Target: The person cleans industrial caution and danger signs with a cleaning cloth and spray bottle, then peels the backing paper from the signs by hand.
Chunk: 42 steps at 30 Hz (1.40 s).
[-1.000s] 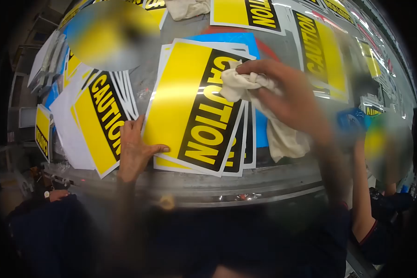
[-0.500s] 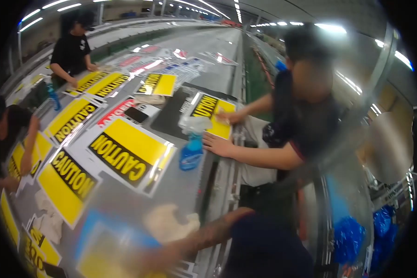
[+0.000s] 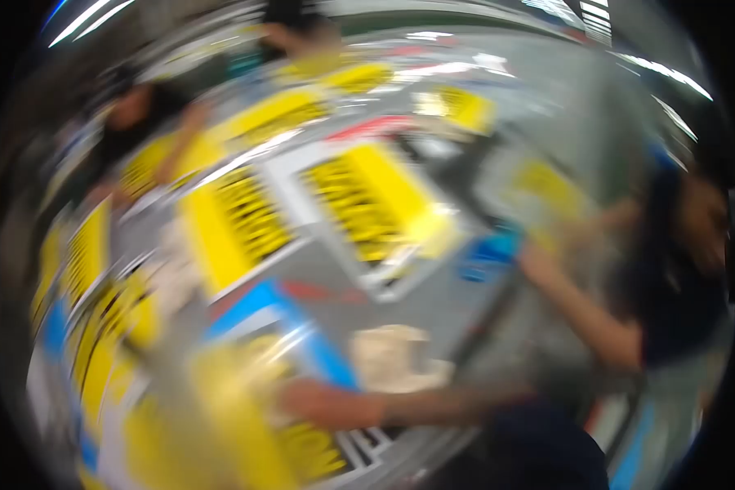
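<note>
Smooth, glossy sign (image 3: 241, 412), matt cloth rag (image 3: 390, 355)

Head-worn view, facing forward and down, close over table (image 3: 438, 308)

I have room to pass ahead of the right hand (image 3: 327, 404), over the grey tabletop (image 3: 441, 304) between the beige cloth (image 3: 388, 355) and the yellow-and-black sign (image 3: 359, 200) beyond it. Rightward, a blue bottle (image 3: 488, 253) and a co-worker's forearm (image 3: 584, 314) block me; blur hides the gap between them.
</note>
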{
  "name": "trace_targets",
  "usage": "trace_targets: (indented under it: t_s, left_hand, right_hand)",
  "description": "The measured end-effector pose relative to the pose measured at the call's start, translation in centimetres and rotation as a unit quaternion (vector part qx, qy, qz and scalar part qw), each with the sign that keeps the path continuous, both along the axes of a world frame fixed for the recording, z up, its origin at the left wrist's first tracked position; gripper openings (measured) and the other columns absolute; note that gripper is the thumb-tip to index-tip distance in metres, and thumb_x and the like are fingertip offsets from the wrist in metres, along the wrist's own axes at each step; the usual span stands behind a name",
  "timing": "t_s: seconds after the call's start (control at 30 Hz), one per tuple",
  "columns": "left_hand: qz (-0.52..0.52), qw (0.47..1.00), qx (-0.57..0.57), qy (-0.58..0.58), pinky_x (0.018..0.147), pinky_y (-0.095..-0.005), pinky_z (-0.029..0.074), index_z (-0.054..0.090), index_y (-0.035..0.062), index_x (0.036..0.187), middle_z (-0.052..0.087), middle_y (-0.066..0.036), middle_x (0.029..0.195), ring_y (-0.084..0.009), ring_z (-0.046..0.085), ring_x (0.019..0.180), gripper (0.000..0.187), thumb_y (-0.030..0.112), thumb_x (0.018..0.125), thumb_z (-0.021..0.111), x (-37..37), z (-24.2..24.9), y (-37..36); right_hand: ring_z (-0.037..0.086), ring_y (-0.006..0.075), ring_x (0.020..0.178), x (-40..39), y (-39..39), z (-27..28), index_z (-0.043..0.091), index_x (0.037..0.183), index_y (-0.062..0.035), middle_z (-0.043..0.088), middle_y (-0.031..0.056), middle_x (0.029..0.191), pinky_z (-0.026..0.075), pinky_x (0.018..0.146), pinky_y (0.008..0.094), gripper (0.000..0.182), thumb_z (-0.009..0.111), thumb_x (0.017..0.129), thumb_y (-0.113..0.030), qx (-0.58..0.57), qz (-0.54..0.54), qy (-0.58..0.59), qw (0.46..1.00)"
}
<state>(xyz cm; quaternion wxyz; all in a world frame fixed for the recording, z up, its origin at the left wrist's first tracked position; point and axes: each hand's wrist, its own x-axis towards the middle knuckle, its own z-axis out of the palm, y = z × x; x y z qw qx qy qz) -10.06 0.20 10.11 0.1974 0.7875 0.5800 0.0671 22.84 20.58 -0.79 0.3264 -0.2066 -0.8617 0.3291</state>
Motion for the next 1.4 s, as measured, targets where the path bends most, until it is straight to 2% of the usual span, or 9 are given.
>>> trace_targets:
  t_s: [0.03,0.1,0.47,0.73,0.9,1.03,1.23,1.37,1.4]
  left_hand:
    - [-0.003,0.999,-0.011,0.041,0.107,-0.0513,0.05,0.07,0.011,0.14,0.062,-0.018,0.147,-0.0384,0.058,0.131,0.038,0.013,0.101,0.073,0.0,0.2,-0.1]
    - [0.009,0.998,0.059,0.018,0.095,-0.0417,0.055,0.074,0.0094,0.119,0.067,-0.02,0.136,-0.0345,0.067,0.111,0.056,0.021,0.068,0.096,0.0,-0.8,-1.1]
    - [0.138,0.982,0.027,-0.123,0.081,-0.0385,0.058,0.083,0.009,0.107,0.076,-0.012,0.13,-0.0278,0.07,0.097,0.044,0.021,0.066,0.096,0.1,-1.0,-1.2]
    - [0.307,0.915,0.078,-0.249,0.101,-0.0384,0.056,0.081,0.0008,0.115,0.077,-0.016,0.132,-0.0288,0.072,0.113,0.053,0.007,0.065,0.096,2.9,1.0,-3.4]
    - [0.476,0.77,0.129,-0.404,0.112,-0.0444,0.051,0.061,0.0026,0.148,0.068,-0.015,0.143,-0.0277,0.064,0.132,0.07,0.017,0.086,0.091,6.8,-3.3,-4.7]
    - [0.434,0.315,0.104,-0.838,0.116,-0.0537,0.049,0.044,0.0108,0.161,0.054,-0.017,0.158,-0.0315,0.059,0.139,0.064,0.047,0.111,0.058,13.3,-5.6,-3.7]
    - [0.491,0.395,-0.06,-0.774,0.109,-0.058,0.056,0.031,0.0109,0.166,0.045,-0.019,0.163,-0.0384,0.053,0.145,0.088,0.075,0.106,0.04,12.8,-2.5,-1.9]
    - [0.471,0.489,-0.093,-0.728,0.1,-0.0505,0.064,0.035,0.0058,0.162,0.053,-0.019,0.155,-0.0354,0.062,0.136,0.066,0.039,0.111,0.06,11.9,-3.6,-1.5]
    - [0.502,0.495,-0.113,-0.7,0.097,-0.0475,0.066,0.039,0.0027,0.158,0.058,-0.018,0.149,-0.0321,0.066,0.131,0.058,0.016,0.108,0.065,12.2,-3.4,-0.7]
  right_hand:
    - [0.059,0.0378,0.137,0.4,0.4,1.8,0.065,0.136,-0.0033,0.065,0.0201,0.141,0.046,0.116,0.0491,0.053,0.07,0.084,0.001,0.015,-0.011,-0.019,1.0]
    - [0.059,0.0336,0.138,0.5,1.1,3.2,0.065,0.139,-0.0056,0.064,0.0163,0.147,0.047,0.115,0.0472,0.055,0.072,0.085,0.0,0.045,0.002,-0.065,0.997]
    - [0.061,0.035,0.133,0.6,1.0,5.7,0.066,0.137,-0.0079,0.066,0.0123,0.144,0.048,0.111,0.0472,0.058,0.073,0.08,0.003,0.015,0.01,-0.084,0.996]
    - [0.061,0.0353,0.135,0.2,1.0,5.1,0.066,0.138,-0.0091,0.065,0.0136,0.146,0.048,0.113,0.0471,0.057,0.074,0.084,0.004,-0.005,0.014,-0.077,0.997]
    - [0.065,0.0374,0.131,0.2,1.6,4.2,0.069,0.137,-0.0083,0.07,0.0171,0.138,0.051,0.111,0.0474,0.062,0.075,0.077,0.006,0.002,0.006,-0.062,0.998]
    - [0.064,0.0379,0.131,0.2,1.6,4.6,0.067,0.137,-0.0078,0.068,0.0155,0.141,0.052,0.11,0.0454,0.06,0.074,0.08,0.006,-0.005,0.005,-0.08,0.997]
    - [0.063,0.0385,0.134,0.1,1.2,5.4,0.067,0.137,-0.0078,0.067,0.0151,0.144,0.051,0.112,0.0447,0.057,0.072,0.083,0.008,-0.045,-0.012,-0.063,0.997]
    - [0.06,0.0376,0.137,-0.3,0.2,6.3,0.065,0.141,-0.0083,0.064,0.0177,0.148,0.048,0.118,0.0462,0.058,0.073,0.085,0.004,0.003,0.019,-0.104,0.994]
    - [0.059,0.0377,0.139,-0.7,-1.1,6.8,0.064,0.142,-0.0095,0.062,0.0181,0.15,0.047,0.119,0.0467,0.058,0.073,0.086,0.002,-0.033,0.047,-0.122,0.991]
